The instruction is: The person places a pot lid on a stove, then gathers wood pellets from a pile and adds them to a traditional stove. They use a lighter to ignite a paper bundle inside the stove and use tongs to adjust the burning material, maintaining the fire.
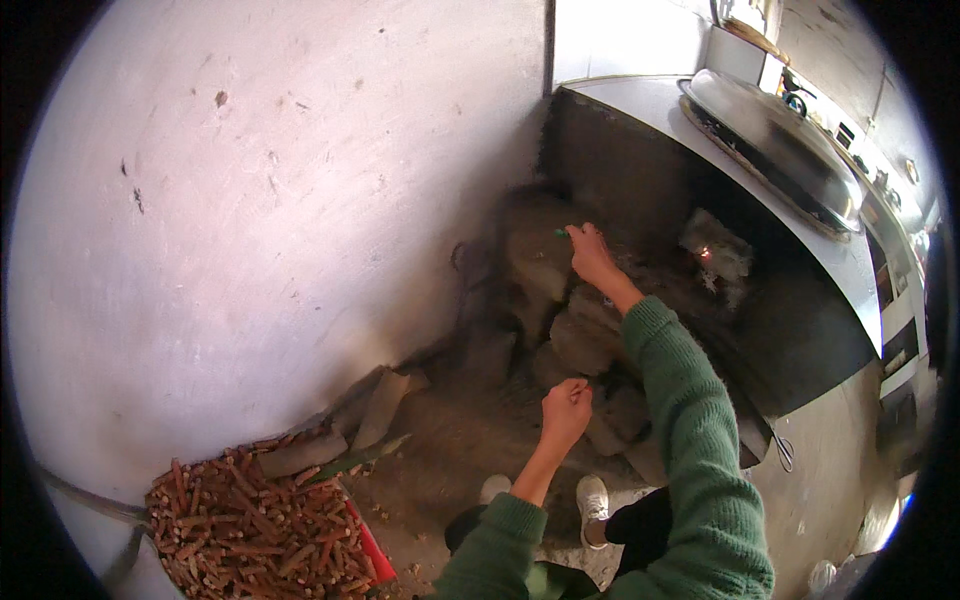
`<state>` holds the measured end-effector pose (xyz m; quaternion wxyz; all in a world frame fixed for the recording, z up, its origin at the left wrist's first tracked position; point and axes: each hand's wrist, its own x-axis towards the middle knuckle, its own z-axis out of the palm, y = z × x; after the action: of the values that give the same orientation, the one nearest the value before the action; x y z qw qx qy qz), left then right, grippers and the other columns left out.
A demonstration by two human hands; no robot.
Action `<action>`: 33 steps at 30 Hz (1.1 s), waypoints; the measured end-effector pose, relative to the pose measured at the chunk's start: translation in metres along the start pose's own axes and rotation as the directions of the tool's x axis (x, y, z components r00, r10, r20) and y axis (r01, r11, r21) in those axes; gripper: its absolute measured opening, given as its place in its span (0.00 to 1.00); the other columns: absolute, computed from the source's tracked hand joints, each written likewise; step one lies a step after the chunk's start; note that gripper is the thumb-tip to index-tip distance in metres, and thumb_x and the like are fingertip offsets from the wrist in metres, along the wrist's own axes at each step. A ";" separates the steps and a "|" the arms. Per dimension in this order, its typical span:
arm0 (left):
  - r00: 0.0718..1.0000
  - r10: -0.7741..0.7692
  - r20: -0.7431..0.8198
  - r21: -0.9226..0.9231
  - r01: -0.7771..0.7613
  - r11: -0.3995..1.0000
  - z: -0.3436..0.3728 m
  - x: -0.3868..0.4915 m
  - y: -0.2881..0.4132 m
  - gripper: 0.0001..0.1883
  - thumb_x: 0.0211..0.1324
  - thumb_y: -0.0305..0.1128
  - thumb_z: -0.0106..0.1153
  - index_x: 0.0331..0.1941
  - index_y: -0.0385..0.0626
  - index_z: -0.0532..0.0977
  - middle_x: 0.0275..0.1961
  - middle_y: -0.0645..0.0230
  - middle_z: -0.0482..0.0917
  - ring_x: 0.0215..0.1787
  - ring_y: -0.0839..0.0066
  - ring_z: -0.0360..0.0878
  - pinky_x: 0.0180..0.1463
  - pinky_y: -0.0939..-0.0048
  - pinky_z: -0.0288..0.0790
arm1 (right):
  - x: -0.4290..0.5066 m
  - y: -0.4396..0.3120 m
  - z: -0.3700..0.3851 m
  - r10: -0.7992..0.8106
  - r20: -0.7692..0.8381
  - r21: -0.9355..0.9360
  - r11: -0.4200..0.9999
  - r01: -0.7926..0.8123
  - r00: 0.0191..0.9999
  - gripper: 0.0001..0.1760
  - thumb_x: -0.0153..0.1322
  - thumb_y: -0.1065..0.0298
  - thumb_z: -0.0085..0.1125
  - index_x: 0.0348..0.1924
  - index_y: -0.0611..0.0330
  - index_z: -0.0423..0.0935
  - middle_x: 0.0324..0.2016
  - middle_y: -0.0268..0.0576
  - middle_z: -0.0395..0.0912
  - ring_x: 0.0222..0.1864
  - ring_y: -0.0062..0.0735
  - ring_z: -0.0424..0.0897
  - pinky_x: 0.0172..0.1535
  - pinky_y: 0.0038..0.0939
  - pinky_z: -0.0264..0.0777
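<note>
My right hand (590, 255) reaches forward over the soot-dark corner beside the stove, its fingers closed on a small green object (561, 233) too small to name. Below and to the left, my left hand (568, 409) is held with its fingers curled together; whether something small is between them cannot be told. Large stones or blocks (585, 337) lie beneath both hands. To the right of my right hand, a small flame glows at the sooty mouth (716, 247) in the stove's dark front.
A large domed metal lid (772, 142) covers a pan on the stove's white top (637, 94). Corncobs (255, 517) are heaped at lower left, near wood pieces (382, 409). Scissors or tongs with looped handles (783, 451) are at the stove's near corner. A pale wall (262, 225) rises at left.
</note>
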<state>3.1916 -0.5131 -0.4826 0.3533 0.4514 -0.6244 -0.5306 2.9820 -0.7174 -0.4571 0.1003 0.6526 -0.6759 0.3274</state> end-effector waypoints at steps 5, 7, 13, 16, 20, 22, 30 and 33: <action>0.999 -0.021 -0.026 -0.114 0.018 0.993 -0.013 -0.006 -0.005 0.13 0.55 0.31 0.57 0.42 0.35 0.78 0.38 0.56 0.84 0.41 0.69 0.83 0.45 0.73 0.73 | 0.028 -0.005 0.015 0.010 0.112 -0.322 0.946 0.027 0.994 0.19 0.62 0.75 0.57 0.46 0.47 0.79 0.41 0.41 0.76 0.52 0.45 0.69 0.50 0.51 0.64; 0.999 -0.045 -0.026 -0.106 0.042 0.993 -0.019 -0.008 -0.004 0.13 0.55 0.30 0.56 0.42 0.35 0.78 0.38 0.56 0.84 0.42 0.69 0.83 0.46 0.73 0.73 | 0.033 -0.003 0.018 0.046 0.147 -0.362 0.932 0.010 0.988 0.18 0.62 0.75 0.57 0.45 0.49 0.79 0.40 0.41 0.77 0.53 0.43 0.69 0.51 0.52 0.63; 0.999 -0.025 -0.025 -0.043 0.023 0.999 -0.021 -0.004 0.005 0.13 0.54 0.29 0.56 0.42 0.36 0.79 0.39 0.55 0.84 0.43 0.67 0.83 0.47 0.71 0.73 | 0.006 0.000 -0.001 -0.013 -0.039 -0.096 0.995 0.009 0.999 0.17 0.61 0.77 0.56 0.43 0.56 0.78 0.38 0.48 0.77 0.49 0.50 0.72 0.49 0.45 0.67; 0.991 0.069 -0.117 0.045 -0.064 0.997 -0.035 -0.001 0.022 0.11 0.54 0.28 0.56 0.40 0.37 0.79 0.36 0.54 0.83 0.40 0.62 0.83 0.45 0.66 0.74 | -0.067 -0.045 -0.037 -0.098 -0.121 0.206 0.971 0.121 0.988 0.14 0.62 0.76 0.56 0.42 0.60 0.78 0.39 0.54 0.76 0.47 0.56 0.74 0.49 0.43 0.70; 0.976 0.058 -0.210 0.033 -0.052 0.998 -0.025 -0.005 0.036 0.13 0.54 0.29 0.55 0.43 0.37 0.79 0.38 0.53 0.83 0.42 0.62 0.82 0.47 0.66 0.73 | -0.185 -0.104 -0.152 0.082 0.112 0.341 0.933 -0.116 0.990 0.18 0.65 0.72 0.59 0.48 0.59 0.77 0.47 0.55 0.77 0.51 0.54 0.75 0.52 0.41 0.70; 0.968 0.081 -0.238 0.025 -0.077 0.997 -0.019 -0.004 0.031 0.14 0.54 0.30 0.56 0.44 0.37 0.78 0.39 0.53 0.83 0.42 0.62 0.82 0.48 0.66 0.72 | -0.237 -0.123 -0.189 0.196 0.219 0.360 0.894 -0.266 0.956 0.18 0.66 0.70 0.60 0.50 0.59 0.77 0.47 0.54 0.78 0.49 0.52 0.77 0.51 0.37 0.72; 0.952 0.181 -0.247 0.061 -0.171 0.983 -0.021 -0.030 0.024 0.15 0.52 0.29 0.57 0.42 0.32 0.77 0.46 0.50 0.81 0.43 0.63 0.83 0.53 0.68 0.70 | -0.353 -0.134 -0.178 0.191 0.015 0.255 0.948 -0.188 0.981 0.04 0.58 0.74 0.53 0.26 0.63 0.74 0.27 0.52 0.75 0.34 0.55 0.76 0.38 0.47 0.70; 0.969 0.188 -0.159 -0.007 -0.192 0.981 -0.027 -0.062 0.032 0.15 0.54 0.27 0.57 0.44 0.30 0.76 0.42 0.53 0.82 0.42 0.70 0.83 0.49 0.72 0.70 | -0.343 -0.140 -0.189 0.215 0.145 0.300 0.920 -0.250 0.966 0.12 0.64 0.70 0.58 0.39 0.64 0.80 0.34 0.55 0.80 0.40 0.55 0.78 0.43 0.42 0.73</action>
<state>3.2319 -0.4635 -0.4435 0.4558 0.4263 -0.6288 -0.4637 3.1036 -0.3199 -0.4623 -0.0822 0.5920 -0.6920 0.4049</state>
